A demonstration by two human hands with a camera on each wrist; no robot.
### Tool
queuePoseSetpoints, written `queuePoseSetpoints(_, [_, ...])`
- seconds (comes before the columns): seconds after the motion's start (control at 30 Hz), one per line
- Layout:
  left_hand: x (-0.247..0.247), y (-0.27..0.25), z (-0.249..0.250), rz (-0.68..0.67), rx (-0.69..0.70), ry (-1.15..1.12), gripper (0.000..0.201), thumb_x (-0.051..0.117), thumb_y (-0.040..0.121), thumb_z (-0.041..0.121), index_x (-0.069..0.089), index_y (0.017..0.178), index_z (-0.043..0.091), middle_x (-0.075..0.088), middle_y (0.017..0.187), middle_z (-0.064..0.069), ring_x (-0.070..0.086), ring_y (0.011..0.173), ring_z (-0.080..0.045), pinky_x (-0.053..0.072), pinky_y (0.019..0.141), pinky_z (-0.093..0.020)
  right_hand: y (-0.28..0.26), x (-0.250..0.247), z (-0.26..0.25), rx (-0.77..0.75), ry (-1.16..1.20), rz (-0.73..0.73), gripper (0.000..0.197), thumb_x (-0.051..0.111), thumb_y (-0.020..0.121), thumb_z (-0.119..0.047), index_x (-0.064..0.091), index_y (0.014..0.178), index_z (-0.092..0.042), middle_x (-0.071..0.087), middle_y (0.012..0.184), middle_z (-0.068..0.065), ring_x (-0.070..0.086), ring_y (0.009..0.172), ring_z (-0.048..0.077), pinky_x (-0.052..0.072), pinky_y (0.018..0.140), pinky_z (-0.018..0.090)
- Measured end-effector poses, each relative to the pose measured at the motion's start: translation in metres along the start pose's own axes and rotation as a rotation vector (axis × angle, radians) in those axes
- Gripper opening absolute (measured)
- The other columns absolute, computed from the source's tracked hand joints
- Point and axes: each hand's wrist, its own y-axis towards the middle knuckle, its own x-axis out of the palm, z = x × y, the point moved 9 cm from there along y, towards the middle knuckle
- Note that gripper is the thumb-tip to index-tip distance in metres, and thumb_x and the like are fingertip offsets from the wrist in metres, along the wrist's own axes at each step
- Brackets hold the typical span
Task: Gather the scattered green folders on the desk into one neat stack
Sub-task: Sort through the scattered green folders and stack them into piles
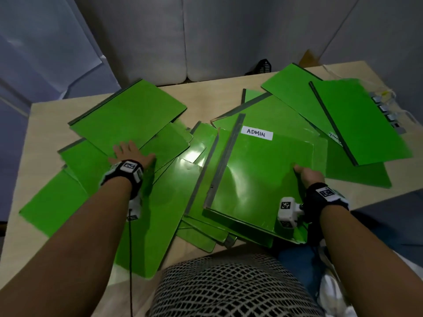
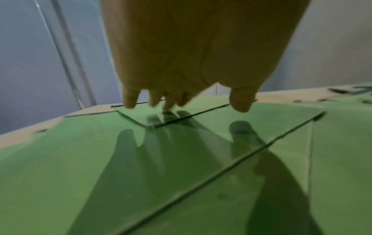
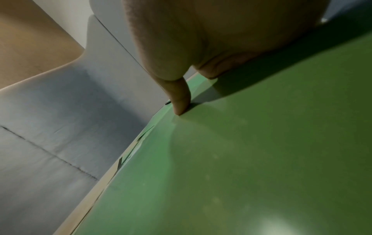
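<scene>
Folders lay fanned across the desk. The ADMIN folder sat nearest, spine running away from me, under my right hand, which pinched its right edge. My left hand lay flat, fingers spread, over the left pile.

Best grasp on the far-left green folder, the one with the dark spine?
Probably its near corner, beside the left hand: the far-left folder lies flat on top of others, that corner overhanging them, so fingers could slip under from the person's side.

Scattered green folders under both hands
</scene>
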Motion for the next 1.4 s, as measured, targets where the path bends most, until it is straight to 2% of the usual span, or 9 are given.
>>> queuePoseSetpoints(0.17, [0.022,-0.031,0.034,0.048,0.151,0.093,0.079,0.031,0.094,0.060,0.026,0.149,0.003,0.026,0.155,-0.020,0.032,0.140,-0.034,0.030,0.112,-0.047,-0.007,0.010,0.006,-0.001,-0.025,-0.031,0.066,0.060,0.089,-0.040,0.044,0.133,0.006,0.046,0.140,0.024,0.050,0.122,0.041,0.040,0.106,0.046])
queuePoseSetpoints(0.23, [0.025,-0.063,0.068,0.137,0.291,0.128,0.065,0.026,0.096,0.058,0.055,0.119,0.004,0.060,0.120,-0.017,0.059,0.108,-0.029,0.045,0.099,-0.042,-0.011,0.013,0.010,0.020,-0.012,-0.041,0.065,0.061,0.088,-0.038,0.044,0.134,0.004,0.049,0.138,0.023,0.051,0.119,0.040,0.042,0.103,0.046])
queuePoseSetpoints(0.33, [0.030,-0.098,0.105,0.184,0.476,0.082,0.053,0.023,0.099,0.050,0.057,0.087,0.011,0.056,0.069,0.001,0.053,0.062,-0.016,0.051,0.088,-0.038,-0.014,0.014,0.011,0.043,-0.039,-0.041,0.062,0.060,0.089,-0.035,0.044,0.133,0.005,0.049,0.136,0.023,0.052,0.118,0.040,0.043,0.101,0.046])
queuePoseSetpoints(0.47, [-0.012,-0.058,0.079,0.270,0.298,-0.231,0.042,0.052,0.091,0.038,0.058,0.119,0.007,0.064,0.111,-0.011,0.063,0.101,-0.028,0.054,0.087,-0.041,-0.017,0.011,0.005,0.027,-0.059,-0.025,0.058,0.058,0.091,-0.033,0.045,0.130,0.007,0.049,0.136,0.024,0.052,0.118,0.039,0.043,0.101,0.044])
queuePoseSetpoints(0.57, [-0.033,-0.019,0.017,0.201,-0.044,-0.339,0.081,0.067,0.083,0.041,0.033,0.143,-0.001,0.033,0.149,-0.024,0.033,0.138,-0.039,0.035,0.108,-0.049,-0.020,0.010,0.007,0.024,-0.047,-0.020,0.057,0.059,0.089,-0.034,0.047,0.129,0.005,0.051,0.135,0.024,0.054,0.115,0.038,0.043,0.102,0.048])
queuePoseSetpoints(0.7, [-0.004,0.004,-0.037,0.000,-0.242,-0.462,0.121,0.081,0.068,0.047,0.006,0.152,0.002,0.019,0.157,-0.022,0.027,0.142,-0.042,0.031,0.113,-0.052,-0.025,0.008,0.010,0.044,0.007,-0.006,0.062,0.062,0.087,-0.036,0.046,0.131,0.005,0.052,0.133,0.023,0.054,0.115,0.039,0.044,0.101,0.047])
queuePoseSetpoints(0.8, [0.010,-0.003,-0.039,-0.051,-0.253,-0.627,0.122,0.084,0.069,0.038,0.001,0.153,0.006,0.025,0.156,-0.020,0.034,0.137,-0.043,0.037,0.109,-0.050,-0.026,-0.004,0.002,0.016,0.091,0.089,0.067,0.068,0.082,-0.036,0.048,0.130,0.007,0.054,0.133,0.021,0.055,0.111,0.035,0.045,0.095,0.039])
queuePoseSetpoints(1.13, [-0.043,-0.016,0.007,0.018,0.085,-1.255,0.043,0.062,0.089,0.002,0.050,0.130,0.002,0.061,0.116,-0.015,0.059,0.103,-0.029,0.044,0.090,-0.034,-0.033,-0.032,-0.052,-0.189,0.484,0.020,0.018,0.058,0.082,-0.022,0.071,0.093,-0.019,0.061,0.116,0.000,0.054,0.113,0.022,0.034,0.109,0.040])
queuePoseSetpoints(1.4, [0.025,-0.072,0.100,-0.240,0.321,-0.778,0.047,0.063,0.087,0.006,0.044,0.130,0.005,0.055,0.105,-0.016,0.057,0.094,-0.029,0.049,0.077,-0.036,-0.011,-0.042,-0.039,-0.111,0.459,0.010,0.028,0.063,0.065,-0.035,0.071,0.088,-0.021,0.064,0.123,0.006,0.056,0.114,0.034,0.039,0.103,0.053])
